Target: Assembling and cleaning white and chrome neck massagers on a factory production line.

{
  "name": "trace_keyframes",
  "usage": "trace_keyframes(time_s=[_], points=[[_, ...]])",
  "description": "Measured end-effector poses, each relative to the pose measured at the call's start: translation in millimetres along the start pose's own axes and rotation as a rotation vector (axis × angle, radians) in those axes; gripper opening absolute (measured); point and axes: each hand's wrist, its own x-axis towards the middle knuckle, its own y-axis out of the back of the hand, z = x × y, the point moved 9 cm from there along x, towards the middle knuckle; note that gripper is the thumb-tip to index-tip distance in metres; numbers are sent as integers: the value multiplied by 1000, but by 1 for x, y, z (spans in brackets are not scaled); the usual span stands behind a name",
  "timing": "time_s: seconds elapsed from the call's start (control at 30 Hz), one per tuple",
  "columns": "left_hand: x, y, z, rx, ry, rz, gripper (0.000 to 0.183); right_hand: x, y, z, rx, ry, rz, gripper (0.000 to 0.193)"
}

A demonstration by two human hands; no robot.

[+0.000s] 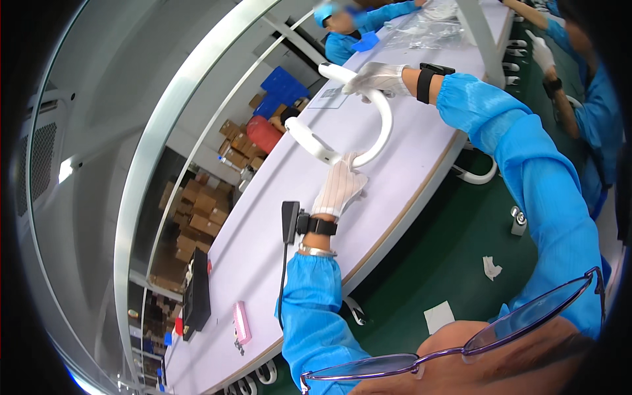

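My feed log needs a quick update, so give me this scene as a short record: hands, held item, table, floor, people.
Left hand: white-gloved, gripping the nearer side of the white curved part
Right hand: white-gloved, gripping its farther side
Held item: one open loop; contact with table unclear
Table: pale top; pink case, black tray
Floor: green, white sheet lying on it
People: co-worker in blue at the far end

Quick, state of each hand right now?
Left hand: closed, holding the white curved bar near its lower bend.
Right hand: closed, holding the same bar's upper part.
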Motion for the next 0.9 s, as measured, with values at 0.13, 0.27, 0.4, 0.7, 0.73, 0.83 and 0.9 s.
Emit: trace_keyframes(time_s=[0.13, 0.27, 0.4, 0.7, 0.73, 0.83, 0.9], points=[[32, 7, -27, -241, 107, 48, 57, 51, -6, 15, -9, 99, -179, 51], [62, 26, -56, -340, 161, 123, 58, 89, -7, 19, -205, 167, -163, 45], [94, 42, -69, -204, 195, 169, 59, 114, -5, 10, -381, 285, -56, 33], [184, 38, -97, -3, 122, 173, 49, 184, 18, 40, -192, 621, 58, 58], [185, 49, -115, 69, 118, 201, 48, 188, 4, 31, -180, 633, 46, 58], [199, 65, -152, 203, 50, 274, 48, 195, -29, 6, -668, 883, 199, 34], [221, 50, -157, 253, -11, 273, 48, 220, -14, 44, -774, 754, 210, 33]])
